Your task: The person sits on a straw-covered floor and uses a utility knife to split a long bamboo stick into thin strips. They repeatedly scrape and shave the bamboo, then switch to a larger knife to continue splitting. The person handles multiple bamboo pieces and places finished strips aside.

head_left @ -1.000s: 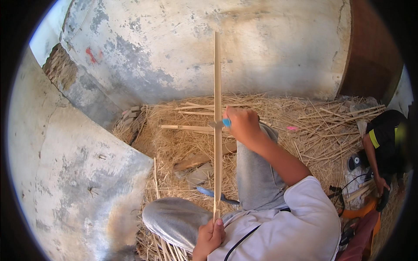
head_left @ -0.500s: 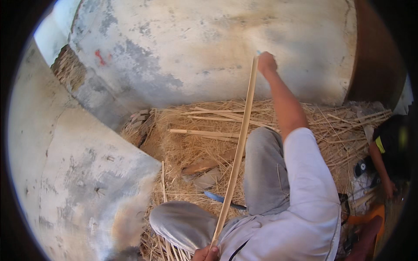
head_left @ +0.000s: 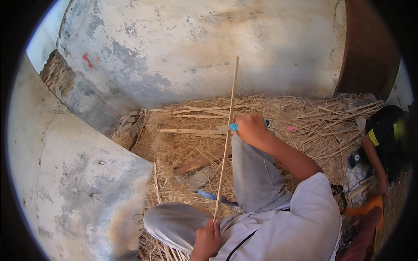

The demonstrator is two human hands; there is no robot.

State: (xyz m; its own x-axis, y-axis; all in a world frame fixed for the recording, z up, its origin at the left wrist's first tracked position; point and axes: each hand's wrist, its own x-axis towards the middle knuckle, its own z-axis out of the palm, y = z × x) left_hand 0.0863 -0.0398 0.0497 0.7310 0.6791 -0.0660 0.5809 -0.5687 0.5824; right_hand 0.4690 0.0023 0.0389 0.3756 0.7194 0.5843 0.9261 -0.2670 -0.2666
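Strip (head_left: 223, 169): looks light, springy, prone to splinter; pinched at 6 o'clock end in left hand (head_left: 207, 239), best held there. Clamped in right hand (head_left: 250, 128): knife (head_left: 234, 126).

Your long, pale, narrow strip (head_left: 227, 145) slants away from you, slightly rightward; your blue-handled knife (head_left: 234, 126) sits crosswise, blade across it.

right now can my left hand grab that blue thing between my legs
Probably not yet: the left hand grips the pale strip, which passes over the blue thing; letting go would likely clear the way.
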